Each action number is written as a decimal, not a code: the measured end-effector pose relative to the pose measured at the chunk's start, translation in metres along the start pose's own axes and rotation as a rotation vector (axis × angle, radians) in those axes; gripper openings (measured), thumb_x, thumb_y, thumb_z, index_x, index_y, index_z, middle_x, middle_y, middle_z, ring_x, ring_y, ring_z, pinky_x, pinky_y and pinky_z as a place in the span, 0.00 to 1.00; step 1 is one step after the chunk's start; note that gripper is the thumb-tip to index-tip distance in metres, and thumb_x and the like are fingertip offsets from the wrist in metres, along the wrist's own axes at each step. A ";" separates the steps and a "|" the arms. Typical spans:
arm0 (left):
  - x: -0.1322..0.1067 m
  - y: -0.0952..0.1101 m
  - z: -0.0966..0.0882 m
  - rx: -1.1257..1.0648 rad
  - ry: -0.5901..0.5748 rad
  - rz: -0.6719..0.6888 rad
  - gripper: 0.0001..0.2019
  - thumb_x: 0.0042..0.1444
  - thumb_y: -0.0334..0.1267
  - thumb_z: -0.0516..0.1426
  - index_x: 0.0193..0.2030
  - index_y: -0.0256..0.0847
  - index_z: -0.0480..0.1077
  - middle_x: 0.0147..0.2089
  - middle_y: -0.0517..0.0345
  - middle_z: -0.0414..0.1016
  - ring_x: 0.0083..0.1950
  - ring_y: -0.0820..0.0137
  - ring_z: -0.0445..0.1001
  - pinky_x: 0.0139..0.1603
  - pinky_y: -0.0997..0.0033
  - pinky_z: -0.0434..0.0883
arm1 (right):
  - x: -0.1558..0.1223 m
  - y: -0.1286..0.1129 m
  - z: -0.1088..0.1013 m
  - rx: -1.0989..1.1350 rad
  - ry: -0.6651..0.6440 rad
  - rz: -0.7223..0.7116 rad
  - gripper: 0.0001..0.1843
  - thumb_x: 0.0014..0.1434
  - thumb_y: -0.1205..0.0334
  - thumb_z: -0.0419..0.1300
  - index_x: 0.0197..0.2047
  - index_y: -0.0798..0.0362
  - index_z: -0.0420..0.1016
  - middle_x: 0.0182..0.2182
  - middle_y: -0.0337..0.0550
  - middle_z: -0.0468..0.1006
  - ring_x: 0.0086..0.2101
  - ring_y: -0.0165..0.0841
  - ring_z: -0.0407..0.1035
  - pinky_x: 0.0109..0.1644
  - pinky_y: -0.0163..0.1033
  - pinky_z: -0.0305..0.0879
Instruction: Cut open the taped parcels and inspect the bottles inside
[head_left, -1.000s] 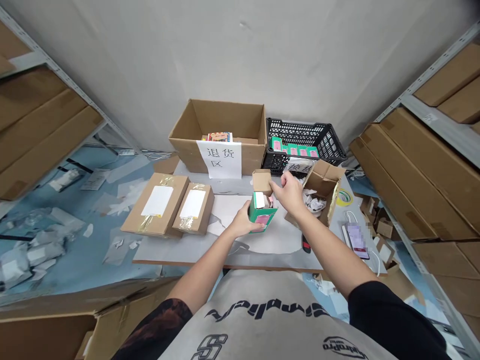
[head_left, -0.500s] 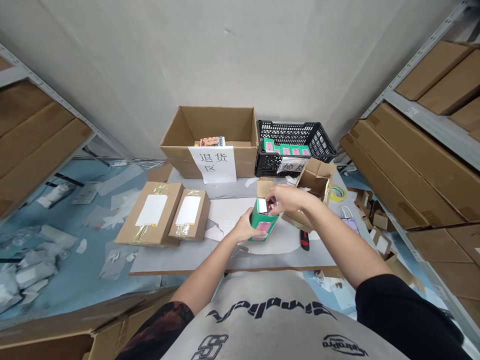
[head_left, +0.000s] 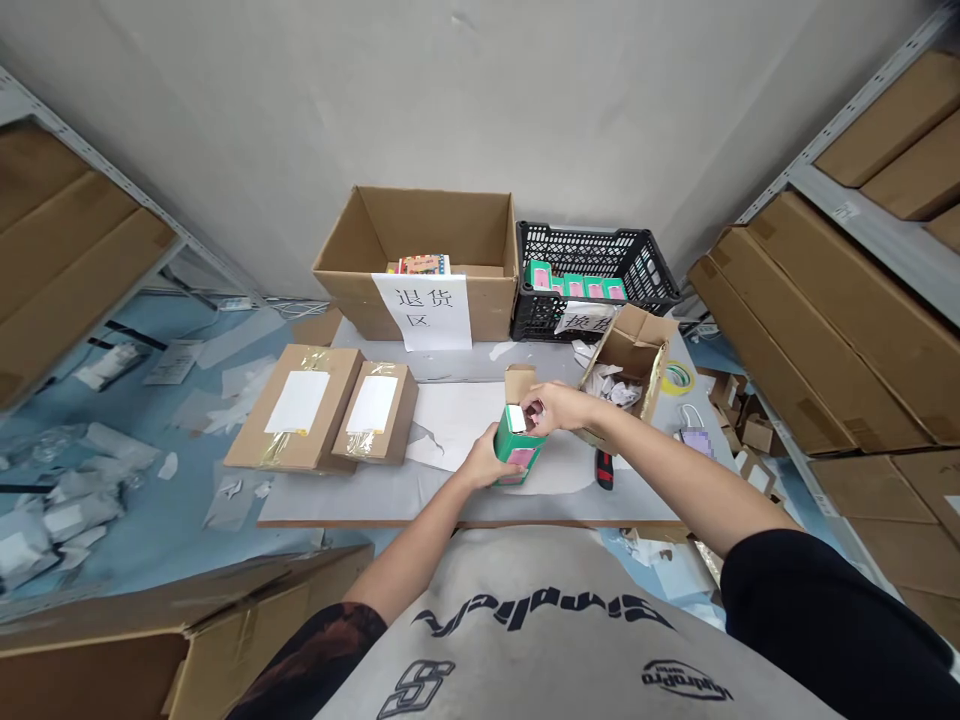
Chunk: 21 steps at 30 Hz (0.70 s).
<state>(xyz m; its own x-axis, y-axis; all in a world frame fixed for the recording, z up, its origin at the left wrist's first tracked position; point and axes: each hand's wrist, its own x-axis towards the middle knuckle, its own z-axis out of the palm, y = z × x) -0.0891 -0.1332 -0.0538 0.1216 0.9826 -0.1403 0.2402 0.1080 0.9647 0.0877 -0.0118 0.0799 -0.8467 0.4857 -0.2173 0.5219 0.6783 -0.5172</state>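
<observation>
A green carton with a pink panel (head_left: 519, 452) stands on the table close to its front edge, its top flaps up. My left hand (head_left: 484, 458) is wrapped round the carton's left side, thumb across the front. At the open top is my right hand (head_left: 556, 408), its fingers closed together at the carton's mouth. What those fingers hold, if anything, is hidden. To the right, under my right forearm, an open brown box (head_left: 634, 360) holds crumpled white paper. A red and black box cutter (head_left: 604, 470) lies just right of the carton.
Two taped brown parcels (head_left: 296, 410) lie at the left. Behind stand a large cardboard box with a paper sign (head_left: 345, 295) and a black plastic crate (head_left: 651, 262) holding several green cartons. Yellow tape (head_left: 678, 377) lies at the right. Loaded shelves flank the table.
The view has shifted slightly, so the table appears higher. My right hand stays at the carton's mouth, and more crumpled paper shows in the open brown box.
</observation>
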 end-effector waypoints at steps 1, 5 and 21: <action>0.001 -0.003 -0.001 0.009 0.002 -0.005 0.37 0.32 0.40 0.72 0.52 0.40 0.65 0.46 0.56 0.74 0.46 0.62 0.72 0.47 0.63 0.69 | 0.000 0.003 0.005 -0.011 0.013 0.017 0.10 0.45 0.56 0.69 0.31 0.50 0.80 0.27 0.36 0.76 0.30 0.30 0.66 0.34 0.33 0.55; 0.001 -0.015 -0.002 0.033 0.012 -0.038 0.38 0.31 0.41 0.72 0.52 0.39 0.65 0.45 0.57 0.74 0.44 0.63 0.72 0.45 0.64 0.69 | 0.001 0.014 0.018 -0.046 -0.019 0.150 0.14 0.44 0.49 0.70 0.30 0.50 0.80 0.27 0.37 0.77 0.28 0.30 0.66 0.32 0.34 0.53; 0.007 -0.014 0.002 -0.112 0.002 -0.020 0.40 0.33 0.43 0.72 0.55 0.39 0.65 0.52 0.51 0.74 0.53 0.59 0.72 0.56 0.58 0.67 | -0.004 0.027 0.037 0.041 0.030 0.052 0.08 0.55 0.62 0.61 0.35 0.51 0.82 0.25 0.37 0.76 0.27 0.28 0.64 0.33 0.32 0.53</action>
<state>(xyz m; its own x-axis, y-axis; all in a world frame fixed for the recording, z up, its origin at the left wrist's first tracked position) -0.0902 -0.1278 -0.0690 0.1157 0.9804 -0.1595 0.1333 0.1438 0.9806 0.1012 -0.0156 0.0356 -0.8148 0.5363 -0.2202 0.5598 0.6289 -0.5396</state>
